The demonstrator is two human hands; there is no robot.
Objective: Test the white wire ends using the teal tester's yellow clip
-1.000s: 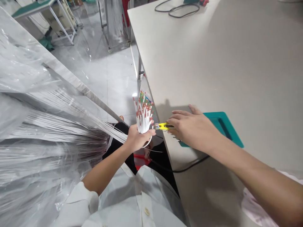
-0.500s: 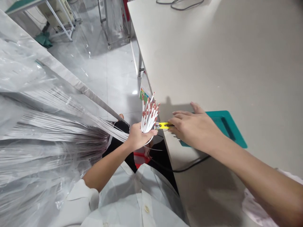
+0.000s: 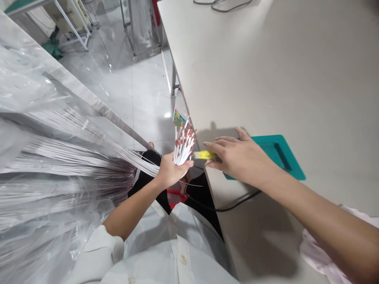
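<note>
My left hand (image 3: 171,170) is wrapped round a bundle of white wires (image 3: 184,148), whose reddish-brown ends fan upward beside the table edge. The wires trail left from my fist toward a larger mass of the same kind. Over the table's edge, my right hand (image 3: 237,157) holds a small yellow tool (image 3: 205,155) between thumb and fingers. Its pale tip points at the bundle, close to the wires; blur hides its exact kind and whether it touches them. A teal tray (image 3: 276,154) lies partly beneath my right hand.
Plastic sheeting (image 3: 26,90) covers long wire bundles (image 3: 74,157) on the left. A black cable (image 3: 237,205) crosses the table edge below my right hand. The pale table (image 3: 266,79) spreads to the right. A wheeled metal rack (image 3: 130,31) stands on the floor beyond.
The yellow tool has blurred and turned slightly in my right hand, its tip still near the wires. The bundle and both hands have shifted slightly left in view.
</note>
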